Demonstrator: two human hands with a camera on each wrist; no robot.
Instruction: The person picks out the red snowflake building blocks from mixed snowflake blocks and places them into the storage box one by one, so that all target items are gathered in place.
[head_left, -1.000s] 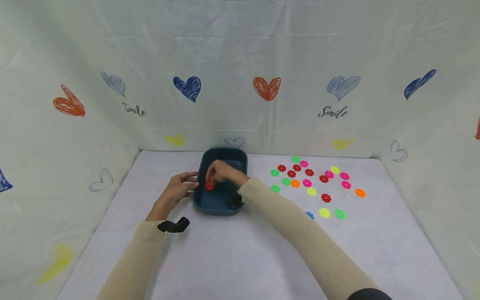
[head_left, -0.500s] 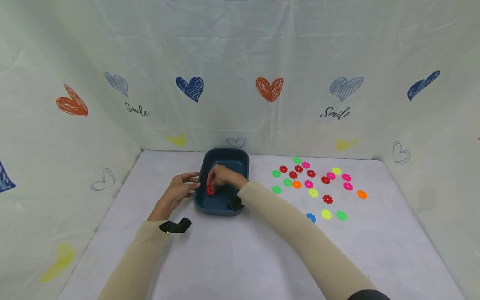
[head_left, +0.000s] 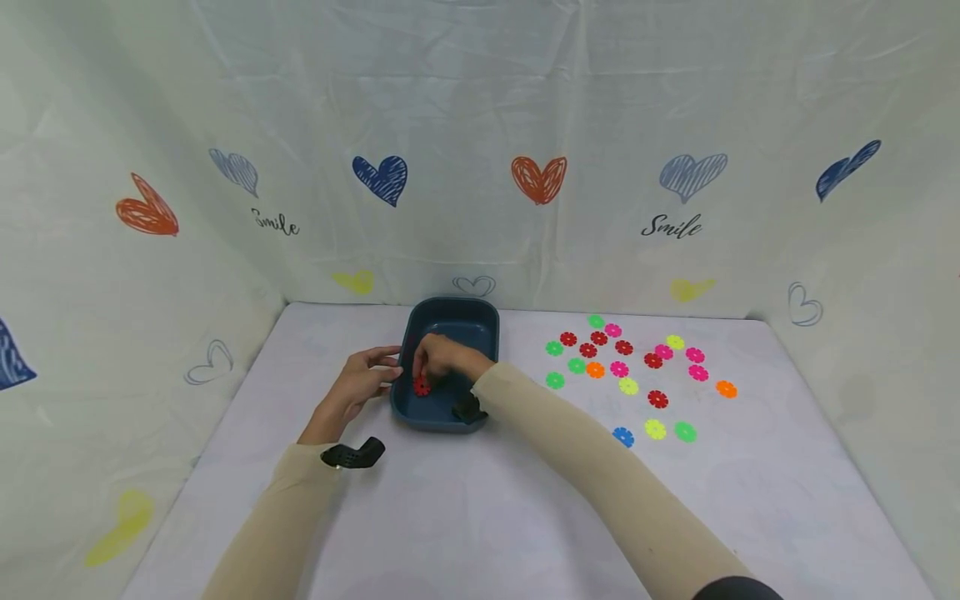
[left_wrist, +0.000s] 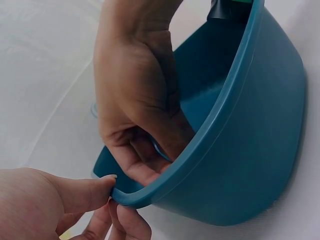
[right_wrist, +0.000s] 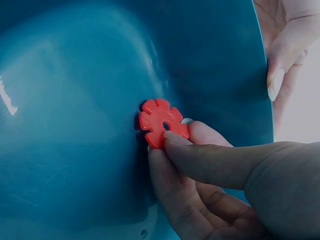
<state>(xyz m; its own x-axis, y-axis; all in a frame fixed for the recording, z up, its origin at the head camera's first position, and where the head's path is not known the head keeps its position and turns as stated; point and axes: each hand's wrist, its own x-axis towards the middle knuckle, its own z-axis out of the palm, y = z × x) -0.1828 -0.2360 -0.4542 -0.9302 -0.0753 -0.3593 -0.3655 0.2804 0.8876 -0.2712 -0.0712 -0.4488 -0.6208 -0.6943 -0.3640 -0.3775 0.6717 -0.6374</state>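
Currently, red notched plastic disc (right_wrist: pixel 154 119) pinched by right hand (head_left: pixel 441 355) inside blue oblong plastic tub (head_left: pixel 431 412); left edge pinched by left hand (head_left: pixel 358 385), presumably for steadiness.

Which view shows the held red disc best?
The right wrist view: the red disc, pinched by the right hand, is large, its notches and hole clear. The head view shows it small inside the tray; the left wrist doesn't show it.
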